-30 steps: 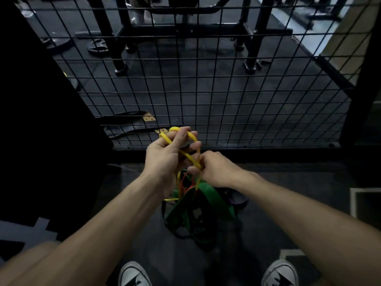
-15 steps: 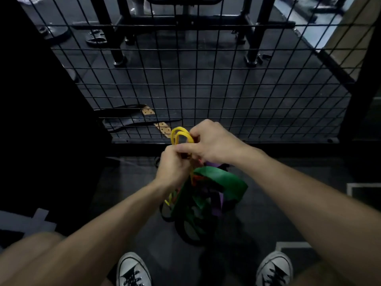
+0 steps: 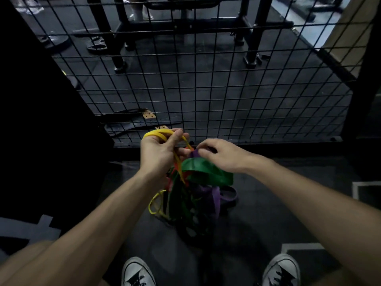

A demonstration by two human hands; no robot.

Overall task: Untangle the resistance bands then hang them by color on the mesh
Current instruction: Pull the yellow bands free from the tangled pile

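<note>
A tangle of resistance bands hangs between my hands in front of the black wire mesh (image 3: 206,83). My left hand (image 3: 158,151) grips a thin yellow band (image 3: 159,133) that loops over its fingers and trails down into the bundle. My right hand (image 3: 222,153) pinches a purple band (image 3: 193,154) at the top of the tangle. A wide green band (image 3: 206,169) arches just under the right hand. A red band (image 3: 176,168) shows beside the yellow one. More purple band (image 3: 218,196) and another yellow loop (image 3: 154,203) dangle lower.
The mesh panel stands upright ahead, with black gym rack legs (image 3: 117,48) and weight plates (image 3: 97,45) behind it. A dark wall (image 3: 41,120) closes the left side. A black post (image 3: 362,89) borders the right. My white shoes (image 3: 137,273) stand on the dark floor below.
My right hand has moved off the yellow band to the right and now pinches the purple one. The left hand has lifted the yellow loop slightly. The bundle has spread, showing more green and purple.
</note>
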